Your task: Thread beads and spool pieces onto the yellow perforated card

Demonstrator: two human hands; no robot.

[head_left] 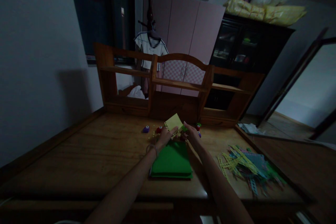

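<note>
My left hand (166, 135) is closed on a pale yellow sheet (173, 121) with small holes along its lower edge. Close beside it on the right, my right hand (192, 133) pinches a small green piece (184, 128) at the sheet's right corner. Both hands are above the far end of a green folded stack (172, 161) on the wooden desk. Small yellow bits (152, 135) lie scattered left of the hands. A purple figure (146, 129) and a red figure (159, 130) stand nearby, with another red one (198, 127) to the right.
A heap of yellow, green and blue perforated strips (243, 162) covers the desk's right side. A wooden shelf unit (178, 84) rises along the back edge. The desk (86, 150) meets a wall at the left.
</note>
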